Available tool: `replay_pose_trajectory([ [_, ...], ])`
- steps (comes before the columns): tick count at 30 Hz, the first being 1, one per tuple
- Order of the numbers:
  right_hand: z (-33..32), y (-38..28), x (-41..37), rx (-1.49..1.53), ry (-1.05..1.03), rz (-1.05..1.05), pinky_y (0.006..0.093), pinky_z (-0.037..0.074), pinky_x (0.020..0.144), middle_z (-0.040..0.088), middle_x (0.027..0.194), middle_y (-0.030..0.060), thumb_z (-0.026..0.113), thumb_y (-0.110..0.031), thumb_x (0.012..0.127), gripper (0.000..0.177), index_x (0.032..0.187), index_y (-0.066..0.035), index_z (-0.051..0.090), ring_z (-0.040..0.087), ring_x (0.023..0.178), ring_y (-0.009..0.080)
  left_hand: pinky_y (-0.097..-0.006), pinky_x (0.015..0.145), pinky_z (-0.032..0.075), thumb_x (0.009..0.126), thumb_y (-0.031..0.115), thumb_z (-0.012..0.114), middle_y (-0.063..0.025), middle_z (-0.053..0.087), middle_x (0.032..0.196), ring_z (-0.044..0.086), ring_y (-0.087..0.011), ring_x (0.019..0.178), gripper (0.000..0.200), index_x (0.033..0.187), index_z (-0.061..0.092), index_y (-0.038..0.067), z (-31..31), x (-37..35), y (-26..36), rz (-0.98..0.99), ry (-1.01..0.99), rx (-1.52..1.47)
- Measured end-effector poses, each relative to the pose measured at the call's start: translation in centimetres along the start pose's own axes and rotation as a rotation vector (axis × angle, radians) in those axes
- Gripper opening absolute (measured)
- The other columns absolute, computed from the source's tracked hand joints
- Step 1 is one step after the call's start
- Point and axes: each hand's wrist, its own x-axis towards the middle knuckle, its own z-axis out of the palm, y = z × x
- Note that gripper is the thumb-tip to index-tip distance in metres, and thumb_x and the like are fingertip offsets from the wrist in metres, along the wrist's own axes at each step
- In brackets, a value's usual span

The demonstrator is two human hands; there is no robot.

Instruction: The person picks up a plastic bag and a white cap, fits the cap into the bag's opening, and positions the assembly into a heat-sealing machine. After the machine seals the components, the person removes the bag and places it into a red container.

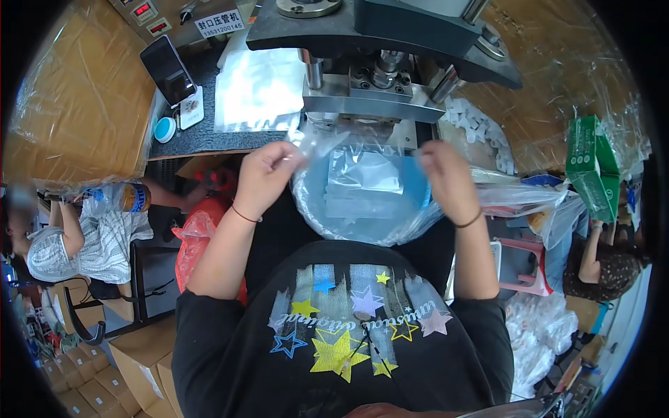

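My left hand (261, 174) pinches a clear plastic bag (319, 144) by its edge, just in front of the press. My right hand (449, 181) is curled over the right rim of a round basin, its fingertips together and blurred; anything between them is too small or hidden to make out. Below and between both hands sits the plastic-lined blue basin (313, 216), with clear and silvery bags (366, 172) lying in it. Above them is the metal jaw (369, 108) of the press (432, 31).
Flat bags (258, 90) are stacked left of the press, near a phone (167, 70) and a round blue-lidded tub (164, 130). Small white plastic pieces (477, 129) lie to the right. Cardboard (83, 90) flanks the bench. Other people sit at both sides.
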Motion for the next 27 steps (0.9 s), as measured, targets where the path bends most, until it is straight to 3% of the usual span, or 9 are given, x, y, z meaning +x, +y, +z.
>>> replay_pose_trajectory([
  [2,1.0,-2.6,1.0,0.168,-0.088,-0.144,0.0386,0.053,0.074,0.068,0.092,0.0155,0.067,-0.014,0.094,0.014,0.099,-0.001,0.067,0.067,0.082,0.0314,-0.0216,0.069,0.048,0.095,0.013,0.068,-0.0005,0.069,0.082,0.059,-0.0035,0.075,0.015,0.095,0.072,-0.001,1.7,-0.5,0.9,-0.033,-0.086,-0.031],
  [6,1.3,-5.5,2.9,0.514,0.14,0.106,0.0298,0.051,0.063,0.068,0.084,0.0123,0.079,-0.015,0.084,0.019,0.093,0.0,0.069,0.062,0.066,0.02,-0.0241,0.072,0.051,0.096,0.015,0.067,0.0,0.072,0.087,0.063,-0.006,0.076,0.017,0.099,0.073,-0.001,4.8,-1.2,2.4,-0.063,-0.264,0.001],
  [9,1.9,-5.7,3.7,0.44,0.076,-0.099,0.0308,0.051,0.063,0.069,0.086,0.0118,0.079,-0.016,0.084,0.021,0.094,0.0,0.069,0.063,0.067,0.0202,-0.0269,0.078,0.053,0.1,0.02,0.064,-0.0047,0.074,0.092,0.067,-0.0105,0.082,0.023,0.102,0.072,-0.002,6.8,-1.6,2.8,-0.163,-0.425,-0.214],
  [14,-2.0,-3.8,2.9,0.153,-0.262,-0.121,0.0423,0.05,0.088,0.071,0.097,0.0141,0.059,-0.018,0.099,0.02,0.104,0.0,0.067,0.065,0.096,0.0346,-0.0323,0.085,0.056,0.104,0.028,0.058,-0.0138,0.073,0.103,0.071,-0.0206,0.092,0.033,0.111,0.067,-0.003,8.9,-2.7,3.3,-0.408,-0.656,-0.624],
  [16,-1.8,-3.1,2.4,0.208,-0.29,-0.135,0.0438,0.051,0.087,0.07,0.1,0.0149,0.057,-0.021,0.1,0.023,0.106,-0.001,0.066,0.065,0.098,0.036,-0.0343,0.083,0.057,0.103,0.024,0.06,-0.0145,0.072,0.106,0.072,-0.0228,0.094,0.029,0.112,0.066,-0.002,9.5,-3.1,3.4,-0.497,-0.717,-0.696],
  [18,-1.7,-1.2,1.8,0.147,-0.194,-0.14,0.0466,0.051,0.086,0.07,0.108,0.0172,0.056,-0.025,0.1,0.027,0.111,-0.002,0.066,0.064,0.103,0.0396,-0.0345,0.081,0.058,0.102,0.021,0.062,-0.0143,0.072,0.106,0.072,-0.0231,0.094,0.026,0.112,0.066,-0.002,9.7,-3.1,3.5,-0.547,-0.686,-0.684],
  [22,-3.8,6.3,1.6,-0.654,0.082,0.14,0.0478,0.053,0.083,0.066,0.11,0.018,0.06,-0.024,0.096,0.024,0.113,-0.008,0.067,0.064,0.103,0.0407,-0.0337,0.078,0.059,0.098,0.012,0.064,-0.0135,0.072,0.104,0.073,-0.0228,0.091,0.02,0.112,0.067,-0.002,9.2,-0.9,2.1,-0.587,-0.506,-0.725],
  [25,-3.9,9.0,0.9,-0.673,-0.082,0.344,0.0475,0.052,0.082,0.064,0.108,0.019,0.064,-0.021,0.093,0.024,0.114,-0.01,0.065,0.063,0.1,0.041,-0.0329,0.078,0.058,0.095,0.008,0.065,-0.0126,0.072,0.103,0.073,-0.0218,0.088,0.019,0.111,0.067,-0.002,7.7,2.2,0.6,-0.463,-0.473,-0.829],
  [27,-3.5,10.8,0.8,-0.591,-0.121,0.301,0.0473,0.052,0.082,0.063,0.108,0.0202,0.067,-0.018,0.09,0.027,0.115,-0.009,0.063,0.063,0.1,0.0413,-0.0326,0.077,0.058,0.093,0.004,0.066,-0.0115,0.072,0.1,0.072,-0.0206,0.087,0.017,0.109,0.067,-0.002,7.8,3.3,0.2,-0.511,-0.389,-0.802],
])
